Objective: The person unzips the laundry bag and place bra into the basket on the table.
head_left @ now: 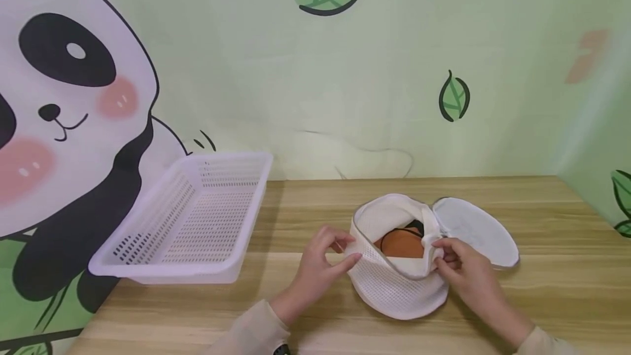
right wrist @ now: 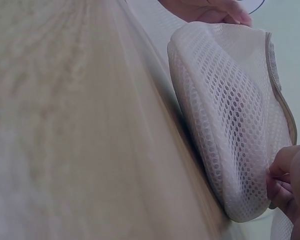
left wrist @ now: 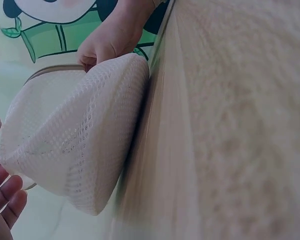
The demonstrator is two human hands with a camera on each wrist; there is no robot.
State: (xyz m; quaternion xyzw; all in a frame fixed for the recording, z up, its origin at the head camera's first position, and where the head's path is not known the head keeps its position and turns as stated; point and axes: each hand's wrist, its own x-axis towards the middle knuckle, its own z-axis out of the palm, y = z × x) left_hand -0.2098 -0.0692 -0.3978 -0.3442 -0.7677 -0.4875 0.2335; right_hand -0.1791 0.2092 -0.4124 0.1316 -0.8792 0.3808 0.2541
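Observation:
A round white mesh laundry bag [head_left: 401, 292] sits upright on the wooden table, its zippered top uncovered. Inside lies an orange-brown item with black edging [head_left: 403, 242]; its kind cannot be told. My left hand [head_left: 320, 259] has thumb and fingertips at the bag's left rim, pinching the mesh wall. On the opposite side my right hand [head_left: 463, 267] pinches the bunched rim near where the lid joins. The round white lid [head_left: 475, 232] is folded back onto the table to the right. Close up, right fingers [right wrist: 282, 192] grip the mesh near the zipper.
A white perforated plastic basket [head_left: 253, 218] stands at the left of the table [head_left: 305, 201], near the back wall. Behind everything hangs a pale green backdrop [head_left: 374, 70] with a panda and leaves printed on it.

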